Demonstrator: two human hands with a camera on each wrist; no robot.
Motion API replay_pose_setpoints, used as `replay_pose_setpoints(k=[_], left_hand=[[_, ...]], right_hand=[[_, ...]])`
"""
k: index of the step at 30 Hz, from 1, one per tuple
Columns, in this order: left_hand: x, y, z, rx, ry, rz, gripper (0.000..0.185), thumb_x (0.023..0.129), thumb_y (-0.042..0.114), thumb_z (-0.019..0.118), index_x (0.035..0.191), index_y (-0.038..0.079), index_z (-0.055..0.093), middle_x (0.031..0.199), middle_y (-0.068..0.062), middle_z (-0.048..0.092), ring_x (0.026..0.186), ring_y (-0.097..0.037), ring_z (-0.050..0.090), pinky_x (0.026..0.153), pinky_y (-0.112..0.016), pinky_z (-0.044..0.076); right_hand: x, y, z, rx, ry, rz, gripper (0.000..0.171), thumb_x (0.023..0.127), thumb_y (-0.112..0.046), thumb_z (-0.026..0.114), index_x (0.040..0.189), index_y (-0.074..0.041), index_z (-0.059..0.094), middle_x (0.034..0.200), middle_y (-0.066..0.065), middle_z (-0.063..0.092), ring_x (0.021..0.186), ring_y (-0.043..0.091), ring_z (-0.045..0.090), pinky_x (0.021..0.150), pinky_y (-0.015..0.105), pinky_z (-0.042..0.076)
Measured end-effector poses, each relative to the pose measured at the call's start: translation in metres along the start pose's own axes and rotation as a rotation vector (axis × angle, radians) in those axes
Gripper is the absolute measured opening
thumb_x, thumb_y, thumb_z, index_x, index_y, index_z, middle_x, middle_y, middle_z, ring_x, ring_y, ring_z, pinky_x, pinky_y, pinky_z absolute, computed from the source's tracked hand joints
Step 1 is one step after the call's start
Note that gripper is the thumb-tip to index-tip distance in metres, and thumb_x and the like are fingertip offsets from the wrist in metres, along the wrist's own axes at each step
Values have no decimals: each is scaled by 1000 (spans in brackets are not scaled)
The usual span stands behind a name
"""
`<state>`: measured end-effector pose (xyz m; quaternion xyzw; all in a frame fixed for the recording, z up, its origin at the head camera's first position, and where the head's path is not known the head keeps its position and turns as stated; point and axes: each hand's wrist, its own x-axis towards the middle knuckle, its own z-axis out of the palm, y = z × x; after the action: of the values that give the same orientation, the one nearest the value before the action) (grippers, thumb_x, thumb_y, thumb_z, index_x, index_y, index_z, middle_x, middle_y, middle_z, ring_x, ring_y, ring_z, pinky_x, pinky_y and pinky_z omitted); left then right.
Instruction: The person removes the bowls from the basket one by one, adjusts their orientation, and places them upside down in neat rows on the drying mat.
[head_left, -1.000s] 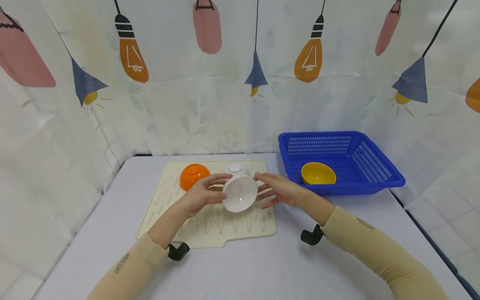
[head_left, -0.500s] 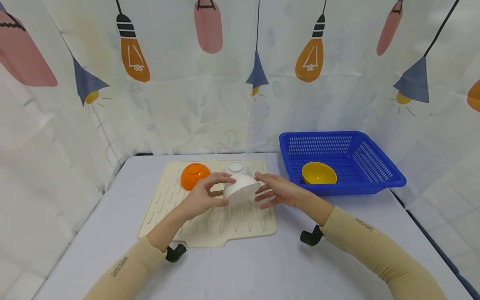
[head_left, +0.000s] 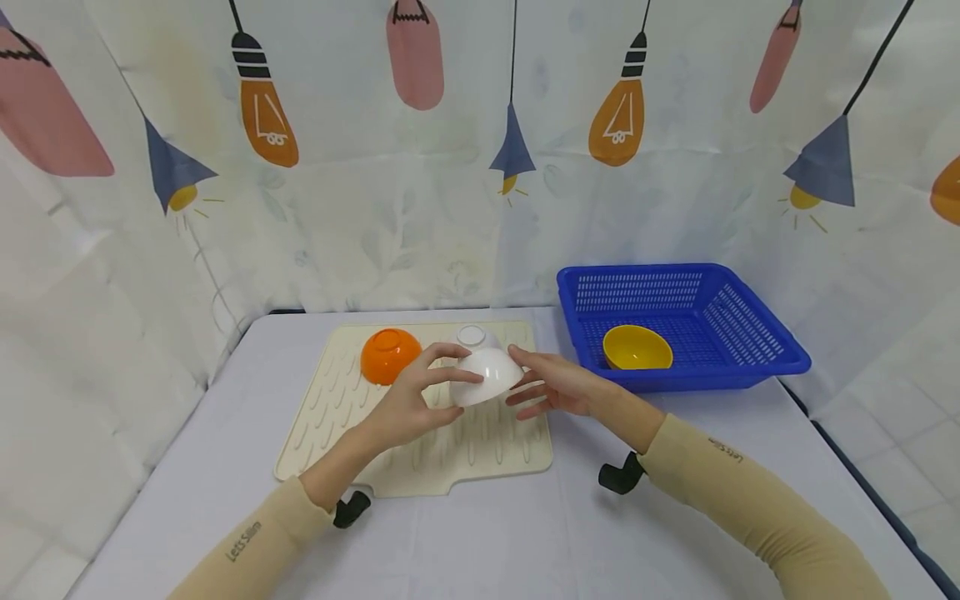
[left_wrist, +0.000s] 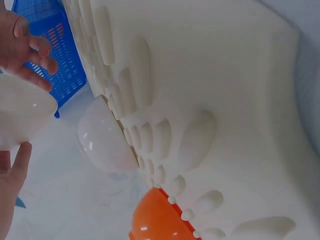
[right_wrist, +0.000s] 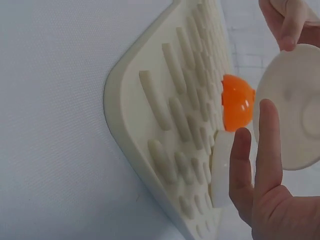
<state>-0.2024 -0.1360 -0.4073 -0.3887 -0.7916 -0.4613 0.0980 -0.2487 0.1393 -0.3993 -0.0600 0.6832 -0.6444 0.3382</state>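
A white bowl point(head_left: 497, 371) is held tilted over the cream drying mat point(head_left: 420, 467). My left hand point(head_left: 408, 400) grips it from the left, fingers on its outer wall and thumb below. My right hand point(head_left: 555, 383) is at the bowl's right side, its fingers stretched out and spread, fingertips close to the rim. Behind the held bowl, a second white bowl point(left_wrist: 106, 137) sits upside down on the mat, partly hidden in the head view. An orange bowl point(head_left: 388, 357) lies upside down to its left.
A blue plastic basket point(head_left: 678, 382) stands at the back right of the white-covered table point(head_left: 480, 550), with a yellow bowl point(head_left: 637, 348) inside, opening tilted toward me. A patterned white curtain point(head_left: 420, 225) hangs behind the table.
The held white bowl has turned: its inside faced me earlier, and now its outer wall shows. My left hand has shifted its fingers over the bowl; the right hand has barely moved.
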Motion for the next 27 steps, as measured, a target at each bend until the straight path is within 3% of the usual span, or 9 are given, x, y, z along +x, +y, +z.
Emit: replay_pose_setpoints(k=[4,11,18,27], left_hand=[[0,-2,3,62,-16,107,51,78,-14,80,118,18,77,139,-10,50,132,-31,46,102,-49,50],[1,-5,6,154,-33,192,50,78,-14,77,116,18,77,140,-10,48,133,-31,42,104,-56,48],[4,-5,9,299,-51,329,55,76,-13,75,117,24,74,138,-14,51,132,-34,43,104,-53,45],[1,-2,11,392,-94,364,59,72,-17,77,115,24,75,137,-13,51,131,-34,43,103,-47,49]], right_hand=[[-1,0,1,14,-5,-6,71,101,-62,52,146,-7,48,131,23,57,120,43,62,83,46,61],[0,0,3,22,6,-5,70,101,-61,52,146,-7,47,135,22,54,119,43,62,81,47,61],[0,0,4,25,11,5,68,102,-58,54,146,-7,48,137,22,52,114,36,63,83,47,61],[0,0,6,20,5,16,62,104,-51,55,145,-5,49,134,21,53,116,34,61,84,44,61]])
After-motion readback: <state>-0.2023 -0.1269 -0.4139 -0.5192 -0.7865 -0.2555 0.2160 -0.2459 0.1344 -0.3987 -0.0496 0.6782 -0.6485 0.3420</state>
